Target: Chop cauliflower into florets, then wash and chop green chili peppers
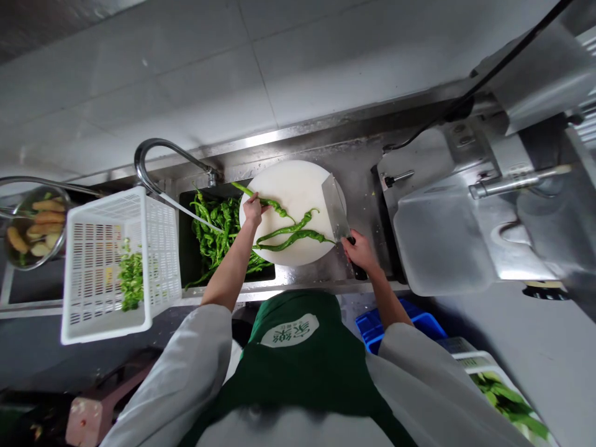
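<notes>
On the left part of a round white cutting board [298,186], my left hand [254,210] is closed around a long green chili pepper [278,207]. Two more green chili peppers [298,239] lie on the board below it, their tips pointing toward the right. My right hand [358,249] grips the black handle of a cleaver [336,205]. Its broad blade rests over the board's right edge, close to the pepper stems but apart from my left hand. A sink [186,248] full of green chili peppers sits left of the board, partly beneath it.
A curved faucet [158,144] runs water into the sink. At left stands a white plastic basket [105,214] with chopped green pieces, beyond it a metal bowl [65,242] of root vegetables. A slicing machine [442,236] occupies the right. Blue crates [428,323] lie below the counter.
</notes>
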A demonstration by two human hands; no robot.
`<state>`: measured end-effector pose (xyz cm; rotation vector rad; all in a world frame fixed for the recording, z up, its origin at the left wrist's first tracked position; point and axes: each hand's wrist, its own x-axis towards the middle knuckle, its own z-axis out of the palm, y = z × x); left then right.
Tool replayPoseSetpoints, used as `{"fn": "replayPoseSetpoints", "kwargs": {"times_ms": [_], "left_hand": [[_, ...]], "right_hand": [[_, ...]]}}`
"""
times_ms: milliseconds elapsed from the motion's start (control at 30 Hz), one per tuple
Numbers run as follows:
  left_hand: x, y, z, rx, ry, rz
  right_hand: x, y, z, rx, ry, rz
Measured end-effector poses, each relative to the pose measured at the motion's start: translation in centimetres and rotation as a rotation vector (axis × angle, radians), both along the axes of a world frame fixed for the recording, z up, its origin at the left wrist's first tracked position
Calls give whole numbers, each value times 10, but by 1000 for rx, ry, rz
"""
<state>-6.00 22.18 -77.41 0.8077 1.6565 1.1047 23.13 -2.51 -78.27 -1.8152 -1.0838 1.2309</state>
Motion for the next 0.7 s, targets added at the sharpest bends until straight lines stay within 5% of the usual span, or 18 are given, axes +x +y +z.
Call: {"fn": "replayPoseSetpoints", "kwargs": {"times_ms": [133, 367, 533, 700], "left_hand": [[-13, -12, -10, -93, 152, -208], [-30, -38, -3, 178, 679, -579], [1, -94, -4, 388, 896, -801], [50, -145, -14, 520, 874, -1123]], "right_hand": [[9, -6, 8, 8, -147, 33], [6, -4, 6, -54, -456, 131], [0, -1, 13, -130, -576, 193], [-1, 8, 21, -169, -664, 202]]}}
